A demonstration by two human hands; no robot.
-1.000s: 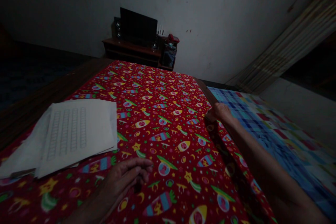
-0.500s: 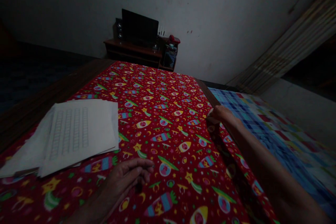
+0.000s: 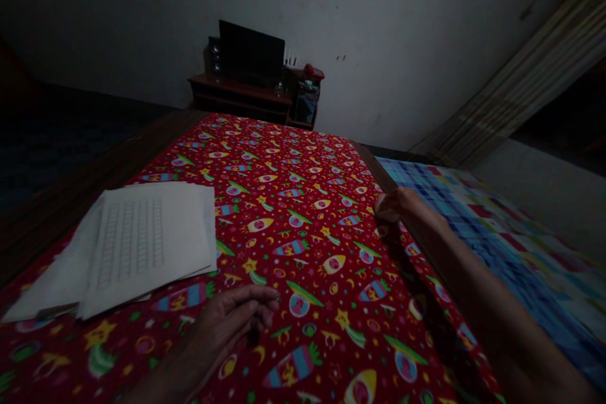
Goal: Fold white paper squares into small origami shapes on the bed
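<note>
My left hand (image 3: 239, 315) rests on its side on a red cloth (image 3: 303, 170) printed with rockets, stars and planets. Its fingers are loosely bent, with nothing seen in them. To its left lies a loose stack of papers (image 3: 184, 221); the top sheet carries several columns of small drawn boxes. Stretched out along the right side, my right hand (image 3: 398, 203) is closed low over the cloth near its right edge. A small pale bit shows at its fingertips, too dim to name. The wrist and back of the hand hide most of those fingers.
Dark wooden edges (image 3: 374, 167) border the cloth. Beyond its far end stands a brown desk (image 3: 237, 93) with a black monitor (image 3: 250, 50), a speaker and a red telephone (image 3: 313, 71). On the right is a blue checked, patchwork-patterned cover (image 3: 426, 189).
The view has shifted very slightly, and the papers appear a little further right. Both hands stay nearly in place; the right hand's fingers have turned slightly.
</note>
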